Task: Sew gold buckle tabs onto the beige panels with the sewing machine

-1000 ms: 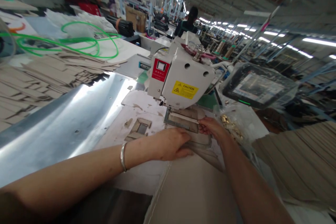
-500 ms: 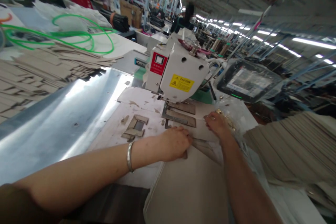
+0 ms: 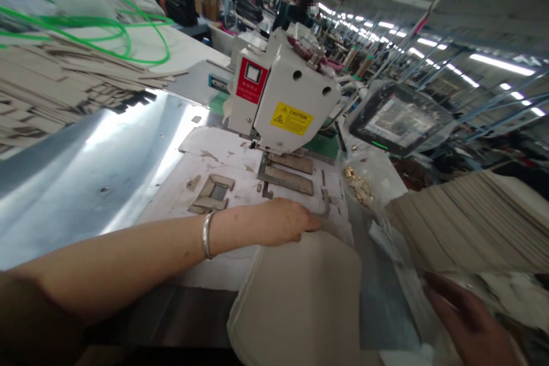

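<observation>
My left hand [image 3: 281,223], with a silver bangle [image 3: 208,234] on the wrist, lies curled at the top edge of a large beige panel [image 3: 298,291]. I cannot tell whether it grips the panel. Just above it, a metal sewing template [image 3: 285,174] sits on a white backing sheet [image 3: 240,183] under the white sewing machine head [image 3: 287,91]. My right hand [image 3: 467,320] is blurred at the lower right, fingers apart, close below a tall stack of beige panels [image 3: 467,223]. It holds nothing that I can see.
A clear bag of small brass parts [image 3: 359,186] lies next to the template, with a control screen [image 3: 401,123] behind it. Cut beige pieces [image 3: 55,77] and green tubing [image 3: 86,28] lie on the left beyond a shiny metal table [image 3: 86,166]. A co-worker [image 3: 300,11] sits further along the line.
My right hand has left the template edge and moved down to the lower right near the stack. The beige panel now shows below my left hand, and the view has tilted.
</observation>
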Available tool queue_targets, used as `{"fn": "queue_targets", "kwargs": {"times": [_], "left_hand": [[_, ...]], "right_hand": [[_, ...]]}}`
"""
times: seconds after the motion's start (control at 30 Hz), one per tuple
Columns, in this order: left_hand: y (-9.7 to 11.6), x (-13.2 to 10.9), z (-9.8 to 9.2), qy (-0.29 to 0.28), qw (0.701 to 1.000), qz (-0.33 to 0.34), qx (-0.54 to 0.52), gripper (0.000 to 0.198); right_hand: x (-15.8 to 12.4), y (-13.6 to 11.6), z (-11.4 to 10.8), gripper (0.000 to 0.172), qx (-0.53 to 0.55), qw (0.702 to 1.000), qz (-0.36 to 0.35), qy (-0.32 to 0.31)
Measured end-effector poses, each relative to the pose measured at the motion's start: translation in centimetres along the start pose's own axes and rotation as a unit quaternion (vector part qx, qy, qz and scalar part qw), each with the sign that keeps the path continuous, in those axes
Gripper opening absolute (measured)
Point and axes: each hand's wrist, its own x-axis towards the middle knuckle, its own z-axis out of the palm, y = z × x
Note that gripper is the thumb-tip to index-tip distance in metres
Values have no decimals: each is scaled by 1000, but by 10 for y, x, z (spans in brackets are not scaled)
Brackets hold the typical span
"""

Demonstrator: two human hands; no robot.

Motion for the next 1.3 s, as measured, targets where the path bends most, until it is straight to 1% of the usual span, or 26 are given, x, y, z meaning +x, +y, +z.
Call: {"fn": "queue_targets", "kwargs": {"times": [0.03,0.1,0.13,0.17,0.23,0.3,0.33,0.4,0.47,0.5,0.53,0.57,0.6,0.67,0.7,0.73,0.77,0.8,0.83,0.93,1.03,1.07,1.13,1.2,1.27,1.3], "left_hand": [[-1,-2,0,5,1000,-16,-2,13],[-5,-7,1,28,999,-26,4,6],[-6,-10,2,47,999,-14,11,5],[-7,-13,4,73,997,8,20,9],[-8,-20,9,132,989,62,35,18],[-7,-25,15,179,980,88,15,22],[-6,-27,17,196,977,76,-17,22],[-3,-28,22,221,969,-1,-109,21],[-1,-25,25,233,947,-98,-198,20],[-1,-24,26,229,936,-133,-231,20],[-1,-22,28,220,929,-152,-256,20],[-1,-21,29,206,926,-157,-273,26],[0,-20,30,192,928,-146,-284,36],[1,-19,33,172,941,-96,-275,58],[2,-18,34,161,953,-60,-249,60],[3,-18,34,149,966,-22,-211,55],[4,-19,34,138,977,11,-164,45],[5,-19,34,129,984,32,-115,35],[5,-19,33,122,989,41,-73,27],[8,-21,30,117,992,35,-10,21],[10,-24,29,108,993,38,-5,22],[10,-24,31,113,993,25,-5,25],[10,-26,36,130,991,-41,2,35],[11,-28,41,139,982,-130,19,49],[12,-30,44,121,973,-192,34,64],[12,-30,45,104,972,-208,36,70]], "right_hand": [[-1,-18,19,41,40,998,5,-44],[-1,-50,56,47,102,990,-7,-98],[-2,-62,72,49,110,988,-18,-111],[-3,-71,86,50,108,986,-33,-119],[-5,-80,105,52,97,987,-62,-115],[-9,-81,112,54,96,987,-78,-100],[-11,-80,113,56,107,987,-75,-90],[-17,-80,110,60,159,984,-37,-74],[-20,-82,104,61,240,966,29,-91],[-20,-84,100,60,276,953,64,-108],[-18,-86,95,57,298,942,94,-123],[-13,-87,89,55,304,936,119,-131],[-6,-88,83,53,297,937,138,-122],[18,-85,70,50,259,949,167,-66],[32,-82,63,49,237,955,177,-27],[48,-78,58,48,216,959,184,4],[63,-74,55,46,197,962,188,24],[79,-70,54,44,180,965,185,33],[93,-68,56,43,166,969,178,29],[127,-69,77,42,146,982,120,-24],[150,-83,113,43,126,990,22,-56],[156,-89,126,42,123,990,-6,-64],[167,-103,151,42,142,984,-40,-100],[175,-116,173,43,195,968,-47,-150],[180,-127,190,45,240,953,-46,-179],[182,-132,197,45,252,949,-45,-184]]}}
